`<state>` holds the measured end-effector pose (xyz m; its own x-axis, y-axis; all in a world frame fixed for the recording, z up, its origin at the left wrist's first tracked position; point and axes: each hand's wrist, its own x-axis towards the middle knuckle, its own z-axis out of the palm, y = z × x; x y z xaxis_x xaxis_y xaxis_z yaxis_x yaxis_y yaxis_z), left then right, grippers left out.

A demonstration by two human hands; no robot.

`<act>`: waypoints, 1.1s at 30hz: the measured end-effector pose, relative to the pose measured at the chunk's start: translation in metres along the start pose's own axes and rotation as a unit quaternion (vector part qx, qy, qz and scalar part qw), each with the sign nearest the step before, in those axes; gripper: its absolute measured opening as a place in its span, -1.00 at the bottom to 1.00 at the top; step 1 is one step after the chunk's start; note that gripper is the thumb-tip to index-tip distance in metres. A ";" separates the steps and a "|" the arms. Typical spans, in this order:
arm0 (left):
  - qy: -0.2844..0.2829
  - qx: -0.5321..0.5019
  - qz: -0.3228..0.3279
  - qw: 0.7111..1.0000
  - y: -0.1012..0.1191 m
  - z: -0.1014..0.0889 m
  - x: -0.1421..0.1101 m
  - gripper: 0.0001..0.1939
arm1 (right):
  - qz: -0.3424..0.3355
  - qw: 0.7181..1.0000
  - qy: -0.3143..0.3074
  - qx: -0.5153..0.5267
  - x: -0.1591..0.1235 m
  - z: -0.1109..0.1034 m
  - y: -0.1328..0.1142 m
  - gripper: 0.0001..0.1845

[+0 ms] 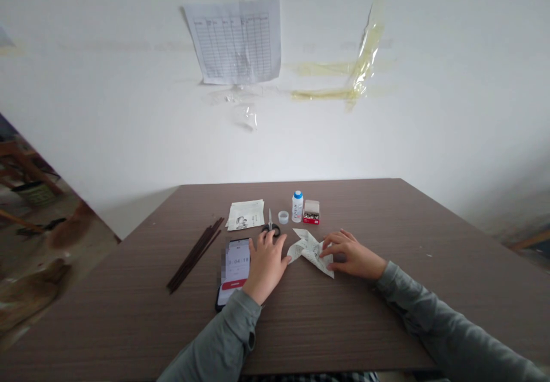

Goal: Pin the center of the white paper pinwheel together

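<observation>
2 grey-green sleeves reach in over the brown table. The left hand is spread wide, fingertips by the scissors, thumb right by the left tip of the folded, pinwheel-shaped paper, which lies on the table between the 2 hands. The right hand curves loosely over the paper's right side; whether its fingers pinch, I cannot tell. Partly behind the left hand, a phone reads 0:04:18. Beyond the paper stands 1 blue-capped white bottle.
</observation>
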<state>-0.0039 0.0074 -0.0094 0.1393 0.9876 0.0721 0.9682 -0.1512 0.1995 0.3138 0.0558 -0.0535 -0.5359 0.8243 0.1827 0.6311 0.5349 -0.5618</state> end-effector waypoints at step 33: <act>0.015 -0.012 0.024 1.000 0.002 0.012 -0.003 -0.66 | 0.001 0.995 0.008 -0.101 -0.008 0.007 -0.021 -0.46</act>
<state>0.0002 0.0047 -0.0213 0.1794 0.9773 0.1124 0.9549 -0.2004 0.2193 0.3005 0.0362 -0.0489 -0.5268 0.8273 0.1950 0.7331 0.5583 -0.3883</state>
